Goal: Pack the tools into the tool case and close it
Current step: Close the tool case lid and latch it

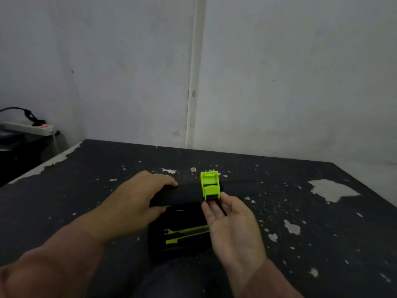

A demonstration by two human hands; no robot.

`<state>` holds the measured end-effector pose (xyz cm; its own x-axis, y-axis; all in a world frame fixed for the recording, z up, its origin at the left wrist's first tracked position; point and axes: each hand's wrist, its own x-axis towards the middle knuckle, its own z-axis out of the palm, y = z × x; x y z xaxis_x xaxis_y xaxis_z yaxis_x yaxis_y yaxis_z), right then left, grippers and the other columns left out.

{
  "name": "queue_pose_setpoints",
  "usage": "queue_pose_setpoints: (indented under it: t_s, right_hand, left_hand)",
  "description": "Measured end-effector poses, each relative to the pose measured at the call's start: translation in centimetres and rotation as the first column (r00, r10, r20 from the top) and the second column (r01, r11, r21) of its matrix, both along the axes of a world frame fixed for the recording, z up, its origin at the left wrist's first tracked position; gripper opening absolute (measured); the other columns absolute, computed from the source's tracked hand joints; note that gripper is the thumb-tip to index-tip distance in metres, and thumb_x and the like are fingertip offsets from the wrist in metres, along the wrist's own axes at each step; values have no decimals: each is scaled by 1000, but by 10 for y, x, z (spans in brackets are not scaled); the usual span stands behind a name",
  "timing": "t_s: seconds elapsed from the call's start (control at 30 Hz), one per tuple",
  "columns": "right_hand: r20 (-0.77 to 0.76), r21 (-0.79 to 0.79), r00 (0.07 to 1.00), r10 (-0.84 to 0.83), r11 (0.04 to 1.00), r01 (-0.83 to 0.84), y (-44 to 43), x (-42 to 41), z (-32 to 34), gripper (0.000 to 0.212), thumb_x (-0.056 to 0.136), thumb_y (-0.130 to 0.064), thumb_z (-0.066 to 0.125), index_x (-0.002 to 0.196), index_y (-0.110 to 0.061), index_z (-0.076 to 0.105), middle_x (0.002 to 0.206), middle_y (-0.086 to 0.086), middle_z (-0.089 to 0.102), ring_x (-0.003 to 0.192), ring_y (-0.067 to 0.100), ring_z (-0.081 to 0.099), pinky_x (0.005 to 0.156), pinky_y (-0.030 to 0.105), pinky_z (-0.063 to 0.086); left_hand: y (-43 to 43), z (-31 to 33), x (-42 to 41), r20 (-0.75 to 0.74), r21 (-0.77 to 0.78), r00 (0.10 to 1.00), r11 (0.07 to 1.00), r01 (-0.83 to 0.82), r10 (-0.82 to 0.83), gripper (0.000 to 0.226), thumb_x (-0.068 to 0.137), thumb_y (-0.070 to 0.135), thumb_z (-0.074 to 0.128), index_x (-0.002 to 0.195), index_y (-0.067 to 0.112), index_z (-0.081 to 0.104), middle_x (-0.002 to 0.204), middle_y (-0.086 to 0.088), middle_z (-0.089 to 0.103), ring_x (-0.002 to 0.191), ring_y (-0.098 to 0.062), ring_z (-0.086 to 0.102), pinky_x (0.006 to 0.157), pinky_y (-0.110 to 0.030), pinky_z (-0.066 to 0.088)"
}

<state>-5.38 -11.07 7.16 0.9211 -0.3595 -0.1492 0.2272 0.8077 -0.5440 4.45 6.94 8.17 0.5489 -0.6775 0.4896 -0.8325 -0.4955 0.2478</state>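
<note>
A black tool case (pixel 178 244) lies on the dark table in front of me, its lid (pixel 187 193) partly raised. Inside its base I see tools with lime-green handles (pixel 184 234). A lime-green latch (pixel 210 186) sits on the lid's front edge. My left hand (pixel 137 194) grips the lid's left part, fingers over its top edge. My right hand (pixel 232 222) is palm up, with its fingertips touching the lower end of the latch. The lid's right end blends into the dark table.
The black table top (pixel 300 211) has several patches of chipped paint. A white power strip (pixel 28 126) with a red light and a black cable sits on a lower surface at far left. A grey wall stands right behind the table.
</note>
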Motion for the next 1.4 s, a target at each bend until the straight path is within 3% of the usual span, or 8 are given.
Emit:
queue_pose_setpoints:
  t_s: [0.17,0.4,0.67,0.97,1.07,1.13,1.23,1.4]
  right_hand:
    - [-114,127,993,-27,991,42,6,-16,-28,53,88,1,49,138,-2,30,121,19,53,119,31,50,97,44,41]
    - [-189,95,982,-28,994,47,8,-26,-40,29,92,3,43,120,8,45,115,22,55,105,28,54,94,45,40]
    - [-203,-16,979,-20,1000,17,-2,-56,-43,48,90,10,40,137,5,28,104,21,53,102,33,57,96,43,42]
    - [-249,-244,969,-2,968,-60,-20,-64,-47,44,88,8,47,131,3,41,113,19,58,105,26,59,97,36,43]
    - [-246,-725,954,-173,686,-63,-22,-57,-47,46,87,0,54,131,-10,47,118,6,57,106,14,58,89,24,45]
    - [-115,-960,955,-272,277,-37,-24,-50,-46,48,85,-4,57,131,-16,48,120,0,54,111,10,53,89,16,41]
    - [12,-954,967,-256,-292,-66,-28,-35,-45,57,86,-14,55,139,-20,36,136,-3,43,129,12,34,106,24,28]
    - [-101,-815,959,-266,-530,-233,-28,-17,-42,67,86,-22,51,145,-25,19,150,-7,27,136,15,21,110,38,18]
  left_hand:
    - [0,-39,-26,154,119,988,992,-42,23,73,54,13,70,123,28,51,117,14,60,93,-5,43,84,-13,38]
    - [-3,-59,-41,201,156,975,980,-123,90,80,48,14,75,124,24,53,118,10,61,85,-10,46,75,-25,52]
    - [2,-55,-45,219,246,973,960,-132,77,80,52,21,83,127,24,54,126,12,62,90,-9,53,83,-19,49]
    - [-11,-58,-57,146,267,969,935,-233,199,65,58,35,83,117,24,60,124,8,64,94,-17,64,79,-26,53]
    - [-29,-58,-64,205,259,927,896,-361,315,65,50,47,83,106,22,63,113,3,69,86,-22,67,72,-30,56]
    - [-39,-61,-62,207,261,907,872,-413,368,73,51,47,83,115,21,61,113,-1,69,88,-28,66,75,-34,56]
    - [-46,-62,-52,179,274,909,869,-413,376,74,65,40,78,132,28,49,129,-4,60,107,-35,59,87,-41,52]
    - [-51,-58,-29,7,238,923,896,-376,385,67,85,34,60,143,38,25,152,6,30,139,-28,26,112,-39,28]
